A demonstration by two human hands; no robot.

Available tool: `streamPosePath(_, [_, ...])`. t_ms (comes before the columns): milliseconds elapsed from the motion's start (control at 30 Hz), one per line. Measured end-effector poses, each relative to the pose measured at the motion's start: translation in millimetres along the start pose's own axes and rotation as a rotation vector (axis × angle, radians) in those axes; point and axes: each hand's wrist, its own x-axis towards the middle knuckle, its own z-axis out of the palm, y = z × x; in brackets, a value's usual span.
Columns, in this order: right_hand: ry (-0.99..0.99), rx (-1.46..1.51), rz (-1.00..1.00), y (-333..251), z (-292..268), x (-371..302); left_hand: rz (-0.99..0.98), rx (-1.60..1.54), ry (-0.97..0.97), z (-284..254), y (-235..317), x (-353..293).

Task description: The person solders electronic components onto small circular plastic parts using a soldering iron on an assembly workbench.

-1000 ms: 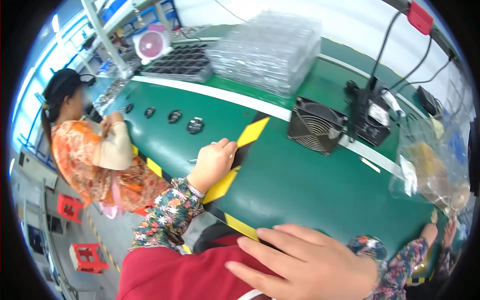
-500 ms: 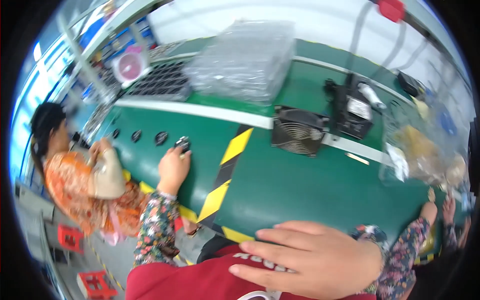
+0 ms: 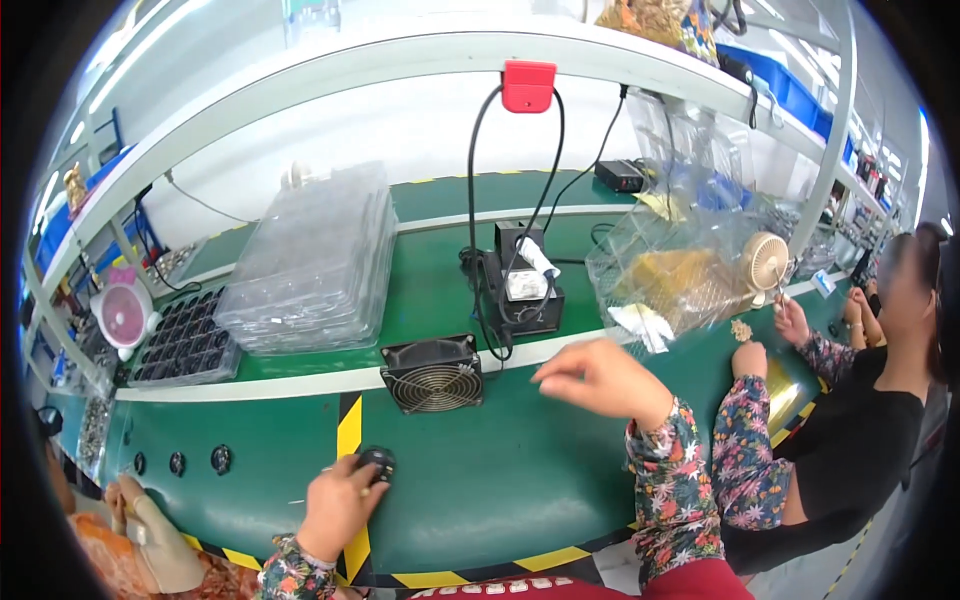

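Observation:
In the lower middle, my left hand [image 3: 338, 508] grips a round black part [image 3: 378, 464] between thumb and fingers, at the yellow-and-black tape strip on the green bench. My right hand [image 3: 608, 382] is raised over the bench, right of the black fan, its fingers loosely bent and nothing visible in them. More round black parts lie in a row to the left, the nearest one [image 3: 221, 459] apart from my hand. A square black fan [image 3: 434, 374] with a wire grille stands against the white rail, beyond and between my hands.
Clear plastic trays [image 3: 310, 265] are stacked behind the rail, beside a tray of black parts [image 3: 185, 340]. A black device [image 3: 525, 290] with cables stands behind the fan. Plastic bags [image 3: 680, 275] and a small beige fan [image 3: 766, 264] are at right. Co-workers sit on both sides.
The view has swung up and to the right. My left hand has carried the round black part rightward from the row to the tape. My right hand has moved from my chest out over the bench.

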Motion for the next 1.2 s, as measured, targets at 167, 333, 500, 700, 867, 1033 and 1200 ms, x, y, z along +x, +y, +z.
streamPosePath(167, [0.552, -0.405, 0.230, 51.4, 5.5, 48.5, 0.304, -0.036, -0.088, 24.0, 24.1, 25.2])
streamPosePath(333, [0.656, -0.461, 0.110, 78.6, 6.6, 102.9, 0.421, -0.098, -0.046, 36.6, 24.2, 28.6])
streamPosePath(500, [0.677, -0.442, -0.006, 93.4, 9.5, 122.3, 0.406, -0.146, -0.055, 33.4, 20.4, 25.2])
streamPosePath(700, [0.770, -0.060, 0.052, 82.3, -0.1, 109.5, 0.400, -0.154, -0.076, 32.2, 19.4, 25.0])
streamPosePath(867, [0.981, 0.221, 0.186, 28.0, -12.9, 40.3, 0.370, -0.160, -0.074, 31.6, 20.6, 26.8])
streamPosePath(1033, [0.874, 0.966, 0.435, 12.1, 12.1, -26.0, 0.357, -0.108, -0.044, 30.1, 26.0, 23.7])
streamPosePath(1200, [0.600, 1.327, 0.349, -4.4, 45.6, -33.8, 0.341, -0.105, -0.049, 36.2, 32.7, 25.1])
